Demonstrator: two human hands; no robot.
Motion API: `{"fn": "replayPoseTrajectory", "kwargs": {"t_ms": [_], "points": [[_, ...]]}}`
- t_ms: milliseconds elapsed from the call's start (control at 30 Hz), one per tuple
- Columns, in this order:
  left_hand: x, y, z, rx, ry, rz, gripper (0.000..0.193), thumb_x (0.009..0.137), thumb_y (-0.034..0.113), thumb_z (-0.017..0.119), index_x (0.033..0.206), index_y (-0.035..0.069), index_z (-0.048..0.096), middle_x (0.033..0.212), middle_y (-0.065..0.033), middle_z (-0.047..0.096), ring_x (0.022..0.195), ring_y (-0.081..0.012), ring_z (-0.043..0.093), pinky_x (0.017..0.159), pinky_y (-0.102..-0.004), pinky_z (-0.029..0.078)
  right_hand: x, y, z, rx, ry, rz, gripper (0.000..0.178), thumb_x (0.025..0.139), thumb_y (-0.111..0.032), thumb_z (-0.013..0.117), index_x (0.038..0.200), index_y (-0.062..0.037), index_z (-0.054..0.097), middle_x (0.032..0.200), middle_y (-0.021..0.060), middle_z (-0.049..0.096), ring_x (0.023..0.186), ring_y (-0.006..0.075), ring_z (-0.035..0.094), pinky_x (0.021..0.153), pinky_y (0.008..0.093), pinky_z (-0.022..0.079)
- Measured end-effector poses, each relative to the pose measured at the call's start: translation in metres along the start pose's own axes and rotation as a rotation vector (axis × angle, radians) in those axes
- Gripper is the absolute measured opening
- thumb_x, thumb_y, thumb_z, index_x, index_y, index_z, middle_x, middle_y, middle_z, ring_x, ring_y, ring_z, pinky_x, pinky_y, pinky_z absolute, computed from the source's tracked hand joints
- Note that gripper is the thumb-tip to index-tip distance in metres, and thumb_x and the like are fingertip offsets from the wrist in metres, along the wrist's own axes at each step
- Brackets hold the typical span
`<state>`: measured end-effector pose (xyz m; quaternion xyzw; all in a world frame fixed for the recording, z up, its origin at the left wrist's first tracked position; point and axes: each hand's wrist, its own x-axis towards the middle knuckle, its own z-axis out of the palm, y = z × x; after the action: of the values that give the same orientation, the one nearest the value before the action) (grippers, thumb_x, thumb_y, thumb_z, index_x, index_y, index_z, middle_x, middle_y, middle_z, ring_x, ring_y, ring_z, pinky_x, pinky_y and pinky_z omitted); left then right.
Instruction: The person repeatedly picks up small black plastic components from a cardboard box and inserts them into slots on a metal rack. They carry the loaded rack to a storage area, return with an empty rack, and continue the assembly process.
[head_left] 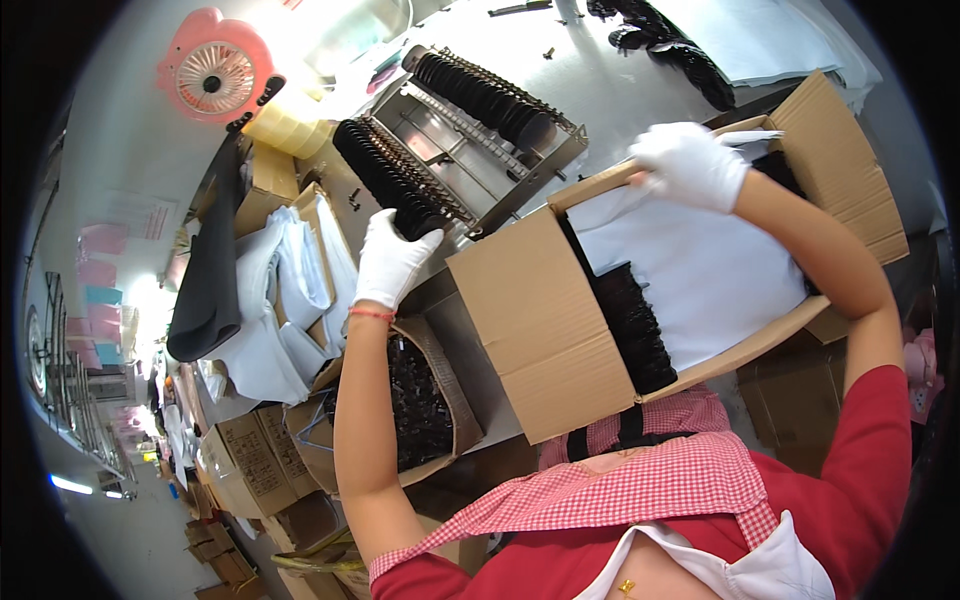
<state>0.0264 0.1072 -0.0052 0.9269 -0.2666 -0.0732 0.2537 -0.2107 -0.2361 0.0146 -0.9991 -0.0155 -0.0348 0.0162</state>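
Note:
My left hand (pixel 390 262), in a white glove, is curled round the near end of a row of black discs (pixel 385 175) on a metal rack (pixel 478 165). A second such row (pixel 485 95) lies along the rack's far side. My right hand (pixel 690 165), also gloved and slightly blurred, is closed at the far edge of a white sheet (pixel 690 270); its fingertips are partly hidden. The sheet lies in an open cardboard box (pixel 545 325) over black parts (pixel 637 325), which show along the box's left side.
Left of the box stands a carton of small black pieces (pixel 405 400). Folded white sheets (pixel 290 290) and a black roll (pixel 210 270) lie further left. A pink fan (pixel 215 70) and yellow tape rolls (pixel 285 125) are at the back left; a black bundle (pixel 670 50) is at the back right.

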Motion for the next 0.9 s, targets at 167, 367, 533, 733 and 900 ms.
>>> {"fn": "replayPoseTrajectory", "kwargs": {"t_ms": [167,367,533,733,900], "points": [[0.020,0.032,-0.002,0.092,-0.161,0.040,0.076,0.074,0.043,0.081,0.123,-0.007,0.053,0.115,-0.0259,0.067,0.109,-0.0330,0.066,0.095,-0.0361,0.051,0.083,-0.077,0.051,0.474,0.354,-0.286,0.030,0.083,-0.019,0.069,0.110,-0.0063,0.068,0.110,0.0124,0.068,0.106,0.0304,0.062,0.101,0.0424,0.044],[0.014,0.031,0.024,0.599,-0.172,0.628,0.033,0.076,0.031,0.077,0.091,0.003,0.066,0.087,-0.0231,0.066,0.088,-0.0421,0.064,0.079,-0.0424,0.054,0.118,-0.082,0.102,0.433,0.471,-0.351,0.008,0.073,-0.011,0.067,0.078,-0.0140,0.071,0.074,0.0029,0.067,0.085,0.0282,0.063,0.082,0.0402,0.049],[0.019,0.054,0.042,0.198,-0.196,-0.119,0.026,0.086,0.023,0.062,0.104,0.004,0.063,0.093,-0.0262,0.068,0.090,-0.0435,0.066,0.081,-0.0458,0.054,0.122,-0.078,0.104,0.476,0.431,-0.382,0.008,0.074,-0.011,0.068,0.082,-0.0128,0.071,0.077,0.0042,0.068,0.085,0.0289,0.063,0.079,0.0414,0.049],[-0.027,0.082,-0.004,-0.183,-0.201,-0.272,0.037,0.087,0.023,0.052,0.112,-0.004,0.049,0.082,-0.0266,0.068,0.076,-0.0422,0.069,0.077,-0.0469,0.056,0.091,-0.110,0.043,0.678,0.567,-0.205,0.075,0.069,-0.028,0.083,0.134,-0.0041,0.053,0.131,0.0220,0.057,0.114,0.0392,0.059,0.101,0.0431,0.046],[-0.039,0.108,-0.013,0.099,-0.422,0.143,0.058,0.087,0.040,0.062,0.122,-0.006,0.049,0.102,-0.0265,0.066,0.097,-0.0386,0.068,0.085,-0.0438,0.053,0.083,-0.155,0.034,0.833,0.460,-0.133,0.068,0.071,-0.022,0.081,0.132,-0.0111,0.055,0.123,0.0192,0.057,0.110,0.0357,0.062,0.095,0.0414,0.052]]}}
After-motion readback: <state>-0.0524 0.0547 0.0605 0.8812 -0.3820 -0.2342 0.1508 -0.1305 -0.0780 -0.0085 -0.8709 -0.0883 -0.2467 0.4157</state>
